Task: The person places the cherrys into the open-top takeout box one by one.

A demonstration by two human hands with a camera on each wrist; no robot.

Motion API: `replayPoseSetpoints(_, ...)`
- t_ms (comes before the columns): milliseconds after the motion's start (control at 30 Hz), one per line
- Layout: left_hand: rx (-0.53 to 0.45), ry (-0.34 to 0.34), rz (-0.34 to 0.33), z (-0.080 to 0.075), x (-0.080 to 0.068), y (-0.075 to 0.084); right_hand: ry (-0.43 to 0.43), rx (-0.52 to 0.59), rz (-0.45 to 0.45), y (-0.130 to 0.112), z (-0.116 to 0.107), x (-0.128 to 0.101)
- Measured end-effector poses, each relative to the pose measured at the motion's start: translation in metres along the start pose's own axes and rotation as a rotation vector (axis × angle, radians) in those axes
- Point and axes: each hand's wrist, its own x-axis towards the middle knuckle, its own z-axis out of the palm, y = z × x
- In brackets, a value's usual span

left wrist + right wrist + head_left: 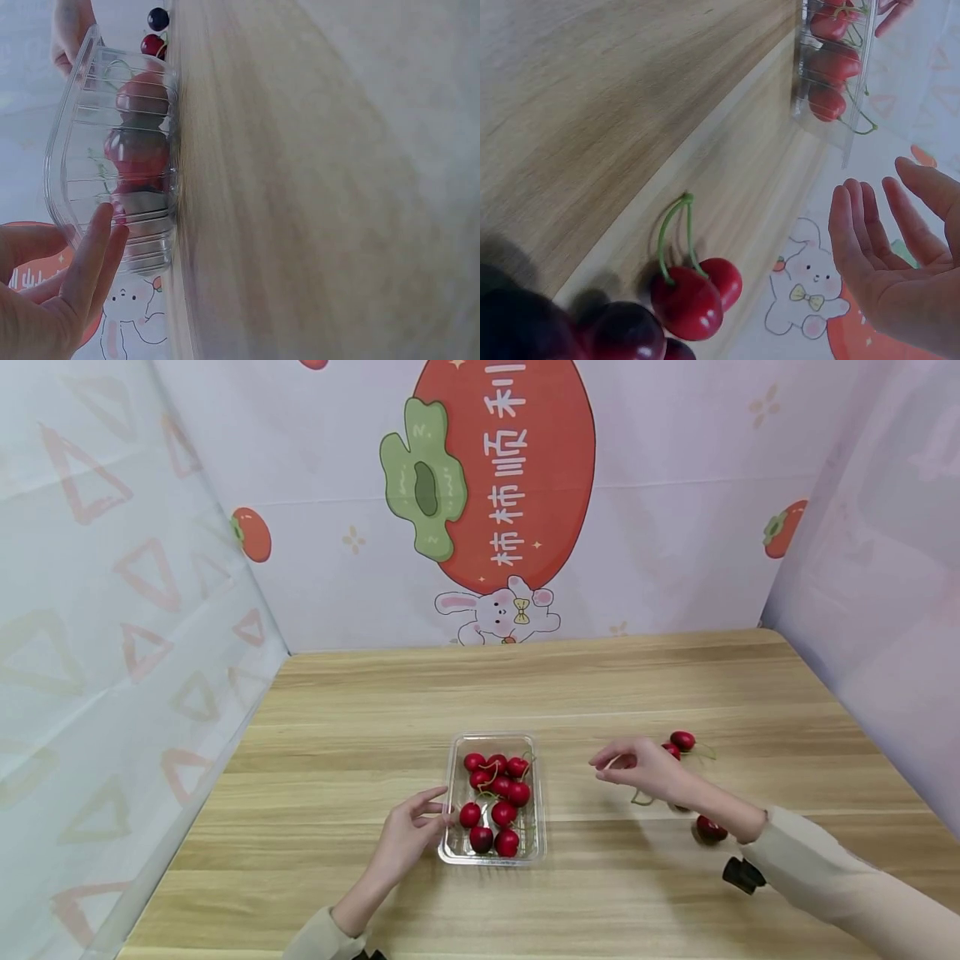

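A clear plastic box [542, 852] holding several red cherries [504, 813] stands on the table, some of them with green stems. At its left side, my left hand [408, 831] has its thumb over the rim and its fingers along the outer wall. In the left wrist view these fingers [86, 259] lie against the ribbed side. My right hand [641, 768] is held above the table between the box and the loose cherries, its fingers loosely bent with nothing between them. In the right wrist view, a pair of cherries [686, 301] joined by their stems lies below the hand.
More loose cherries lie to the right, one [682, 741] beyond the right hand and a dark one [711, 829] under the forearm. The wooden table [337, 718] meets a printed cloth backdrop [322, 585] behind and cloth walls at both sides.
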Motion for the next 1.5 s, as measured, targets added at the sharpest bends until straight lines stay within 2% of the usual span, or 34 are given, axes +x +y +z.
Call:
replayPoseSetpoints(400,0.003,-0.001,-0.005,0.000,0.001,-0.001,0.007,-0.131,-0.022,0.011,-0.007,-0.016)
replayPoseSetpoints(700,0.019,0.007,-0.006,0.001,0.001,-0.001,-0.032,-0.200,0.027,0.016,-0.008,-0.024)
replayPoseSetpoints(967,0.015,0.003,0.001,0.000,0.000,-0.001,-0.036,-0.306,-0.035,0.019,-0.008,-0.029)
replayPoseSetpoints(1500,-0.001,0.000,0.003,0.000,0.000,-0.001,-0.074,-0.472,-0.041,0.030,-0.002,-0.029)
